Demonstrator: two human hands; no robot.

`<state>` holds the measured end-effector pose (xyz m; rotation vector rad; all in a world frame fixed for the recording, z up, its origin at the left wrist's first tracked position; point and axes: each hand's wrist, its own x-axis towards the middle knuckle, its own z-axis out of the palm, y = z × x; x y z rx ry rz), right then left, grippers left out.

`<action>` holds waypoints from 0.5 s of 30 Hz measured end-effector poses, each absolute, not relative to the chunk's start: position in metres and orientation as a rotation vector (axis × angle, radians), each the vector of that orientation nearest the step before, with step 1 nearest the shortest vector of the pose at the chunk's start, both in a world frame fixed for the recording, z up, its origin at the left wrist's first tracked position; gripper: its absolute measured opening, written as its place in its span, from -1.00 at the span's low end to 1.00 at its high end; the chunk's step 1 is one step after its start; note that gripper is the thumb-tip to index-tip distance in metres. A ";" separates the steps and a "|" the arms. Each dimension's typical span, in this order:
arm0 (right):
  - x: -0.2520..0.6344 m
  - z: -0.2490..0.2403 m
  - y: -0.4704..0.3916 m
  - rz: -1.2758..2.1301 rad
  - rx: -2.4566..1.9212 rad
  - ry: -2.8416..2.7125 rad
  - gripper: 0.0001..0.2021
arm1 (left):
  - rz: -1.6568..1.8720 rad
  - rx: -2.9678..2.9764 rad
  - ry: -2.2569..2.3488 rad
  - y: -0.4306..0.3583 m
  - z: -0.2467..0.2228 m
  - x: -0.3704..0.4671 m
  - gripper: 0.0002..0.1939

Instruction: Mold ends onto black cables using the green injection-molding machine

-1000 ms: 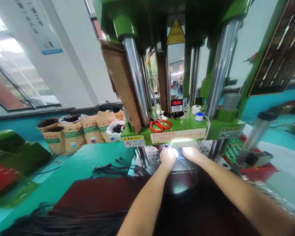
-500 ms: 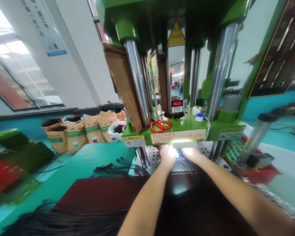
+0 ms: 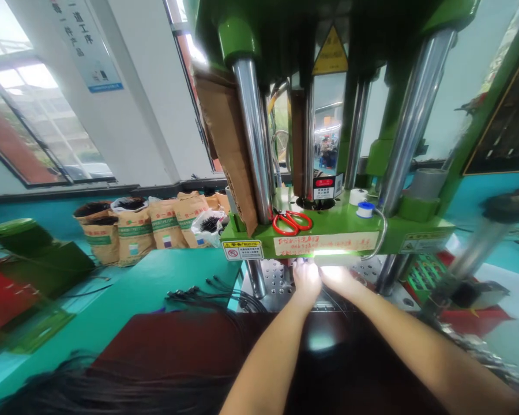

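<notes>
My left hand (image 3: 307, 278) reaches under the green crossbeam (image 3: 398, 235) of a press, above a perforated metal plate (image 3: 273, 278). Its fingers are bent together at the tips; whatever they hold is lost in glare. Close beside it, my right hand (image 3: 339, 279) is washed out by the bright lamp (image 3: 335, 257), and its fingers are hidden. A thin dark cable (image 3: 338, 305) shows just below the hands, near the plate's front edge. Red-handled scissors (image 3: 292, 223) lie on the crossbeam above my hands.
Black cables with connectors (image 3: 194, 295) lie on the green table (image 3: 147, 282) at left, and a dark bundle of cables (image 3: 112, 386) fills the lower left. Steel columns (image 3: 253, 138) flank the work area. A white-and-blue spool (image 3: 365, 210) sits on the crossbeam. Paper sacks (image 3: 134, 236) stand behind.
My view has shifted slightly, so the press sits further right. My hands have come closer together, and the cables between them are now mostly covered.
</notes>
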<state>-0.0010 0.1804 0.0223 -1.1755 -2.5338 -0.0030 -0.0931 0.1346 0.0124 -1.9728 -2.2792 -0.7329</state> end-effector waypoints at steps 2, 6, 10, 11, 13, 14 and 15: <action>-0.006 0.022 0.181 -0.011 -1.204 -2.541 -0.83 | -0.737 -1.970 -2.276 0.137 0.009 -0.094 -0.67; -0.010 0.025 0.181 -0.019 -1.245 -2.522 -0.86 | -0.743 -1.943 -2.285 0.140 0.007 -0.095 -0.67; -0.008 0.027 0.183 -0.022 -1.240 -2.514 -0.85 | -0.752 -1.927 -2.278 0.142 0.014 -0.093 -0.66; -0.006 0.027 0.184 -0.025 -1.231 -2.516 -0.83 | -0.752 -1.939 -2.266 0.142 0.017 -0.093 -0.65; 0.000 0.026 0.185 -0.032 -1.200 -2.531 -0.76 | -0.747 -1.992 -2.226 0.142 0.022 -0.095 -0.66; 0.004 0.025 0.185 -0.035 -1.177 -2.545 -0.74 | -0.740 -2.033 -2.198 0.141 0.024 -0.097 -0.66; 0.009 0.023 0.186 -0.037 -1.150 -2.564 -0.74 | -0.730 -2.080 -2.166 0.139 0.025 -0.100 -0.67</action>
